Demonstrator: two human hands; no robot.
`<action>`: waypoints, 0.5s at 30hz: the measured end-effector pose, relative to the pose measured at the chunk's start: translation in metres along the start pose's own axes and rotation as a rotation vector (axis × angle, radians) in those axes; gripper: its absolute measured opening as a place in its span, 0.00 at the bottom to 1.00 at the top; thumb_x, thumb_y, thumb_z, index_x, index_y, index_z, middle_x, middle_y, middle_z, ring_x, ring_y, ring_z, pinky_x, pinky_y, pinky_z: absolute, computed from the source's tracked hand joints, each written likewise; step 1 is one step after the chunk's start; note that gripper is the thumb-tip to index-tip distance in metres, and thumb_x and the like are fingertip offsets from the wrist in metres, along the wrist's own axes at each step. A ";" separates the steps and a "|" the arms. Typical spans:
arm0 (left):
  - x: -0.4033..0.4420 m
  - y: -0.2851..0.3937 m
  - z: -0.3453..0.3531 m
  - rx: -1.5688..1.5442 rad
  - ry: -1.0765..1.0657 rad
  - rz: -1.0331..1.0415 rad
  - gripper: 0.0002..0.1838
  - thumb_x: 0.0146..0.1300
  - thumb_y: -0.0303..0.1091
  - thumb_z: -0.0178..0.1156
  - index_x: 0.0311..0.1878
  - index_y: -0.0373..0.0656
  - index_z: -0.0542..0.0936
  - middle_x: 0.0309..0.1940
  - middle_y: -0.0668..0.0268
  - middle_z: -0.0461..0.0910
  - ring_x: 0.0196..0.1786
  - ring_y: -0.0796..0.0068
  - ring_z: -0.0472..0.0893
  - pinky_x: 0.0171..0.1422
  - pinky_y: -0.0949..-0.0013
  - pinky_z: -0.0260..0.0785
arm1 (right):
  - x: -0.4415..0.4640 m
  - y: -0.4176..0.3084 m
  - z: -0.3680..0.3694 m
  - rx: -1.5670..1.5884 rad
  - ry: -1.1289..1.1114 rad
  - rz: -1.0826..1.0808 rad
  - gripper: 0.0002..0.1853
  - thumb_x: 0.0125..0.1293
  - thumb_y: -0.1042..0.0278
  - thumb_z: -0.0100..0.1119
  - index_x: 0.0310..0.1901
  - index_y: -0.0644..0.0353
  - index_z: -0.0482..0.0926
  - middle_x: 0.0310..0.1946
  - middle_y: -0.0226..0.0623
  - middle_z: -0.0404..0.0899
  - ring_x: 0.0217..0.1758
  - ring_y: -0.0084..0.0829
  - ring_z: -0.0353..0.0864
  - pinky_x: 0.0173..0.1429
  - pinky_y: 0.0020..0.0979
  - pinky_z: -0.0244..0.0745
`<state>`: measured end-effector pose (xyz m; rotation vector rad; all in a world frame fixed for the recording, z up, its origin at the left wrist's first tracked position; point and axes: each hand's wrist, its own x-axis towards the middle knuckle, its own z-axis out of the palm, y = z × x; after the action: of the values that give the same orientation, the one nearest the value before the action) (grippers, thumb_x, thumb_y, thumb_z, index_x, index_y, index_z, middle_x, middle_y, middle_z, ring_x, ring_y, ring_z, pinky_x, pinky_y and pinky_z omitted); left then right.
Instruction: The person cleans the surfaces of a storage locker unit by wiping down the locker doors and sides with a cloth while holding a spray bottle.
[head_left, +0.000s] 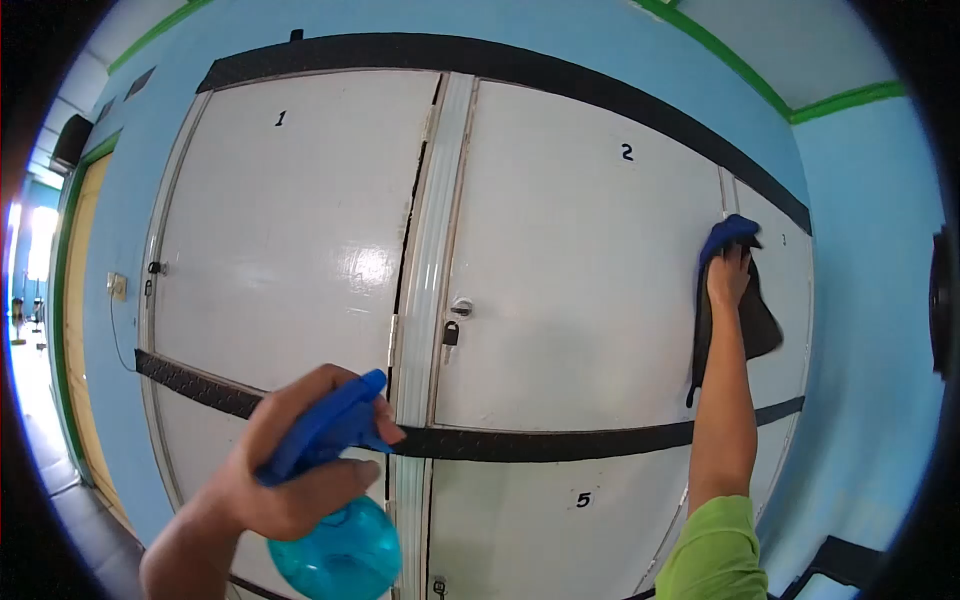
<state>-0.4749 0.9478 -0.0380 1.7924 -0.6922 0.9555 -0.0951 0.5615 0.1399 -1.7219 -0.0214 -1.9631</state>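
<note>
My left hand (290,475) is wrapped round the blue trigger head of a spray bottle (340,550), whose round turquoise body hangs below my fingers. Its nozzle points up and to the right. At the right, my right hand (728,275) presses a dark cloth (762,315) with a blue part against the white locker doors, near the seam beside door 2 (570,240). Part of the cloth drapes down past my wrist. Door 1 (290,220) stands shut to the left, beyond my left hand.
A padlock (451,333) hangs below the lock on door 2. Black strips (560,443) run across the lockers. Below is door 5 (560,520). A black chair-like object (840,565) stands at lower right, and a doorway (85,240) lies at far left.
</note>
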 end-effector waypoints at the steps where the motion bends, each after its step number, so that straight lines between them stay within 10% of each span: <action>1: 0.000 0.001 0.005 -0.038 -0.036 -0.078 0.27 0.47 0.17 0.58 0.55 0.27 0.69 0.42 0.54 0.78 0.48 0.66 0.79 0.56 0.65 0.71 | 0.004 -0.006 0.010 0.446 -0.021 -0.032 0.25 0.72 0.62 0.44 0.69 0.58 0.62 0.64 0.49 0.68 0.69 0.53 0.61 0.72 0.50 0.52; 3: -0.009 -0.016 0.017 -0.076 -0.047 0.026 0.26 0.46 0.18 0.59 0.53 0.29 0.70 0.42 0.56 0.78 0.48 0.67 0.80 0.56 0.65 0.71 | -0.014 -0.005 0.003 0.873 -0.041 -0.073 0.24 0.73 0.62 0.42 0.69 0.57 0.62 0.62 0.49 0.70 0.69 0.50 0.62 0.72 0.45 0.54; 5: -0.025 -0.035 0.028 -0.203 0.162 0.172 0.24 0.46 0.21 0.60 0.51 0.30 0.71 0.41 0.57 0.79 0.48 0.68 0.80 0.56 0.64 0.71 | -0.093 -0.048 -0.052 0.100 -0.017 -0.512 0.28 0.69 0.71 0.42 0.72 0.53 0.57 0.69 0.48 0.62 0.72 0.55 0.57 0.76 0.49 0.46; 15: -0.072 -0.031 0.031 0.011 0.200 -0.370 0.32 0.34 0.23 0.62 0.51 0.35 0.70 0.37 0.54 0.82 0.44 0.63 0.84 0.36 0.68 0.78 | -0.057 0.015 -0.031 0.142 -0.036 -0.273 0.28 0.68 0.70 0.42 0.71 0.50 0.58 0.68 0.52 0.61 0.71 0.56 0.56 0.75 0.49 0.49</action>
<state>-0.4796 0.9346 -0.1211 1.7271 -0.2185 0.8694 -0.1145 0.5590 0.0765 -1.7339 -0.4192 -2.0644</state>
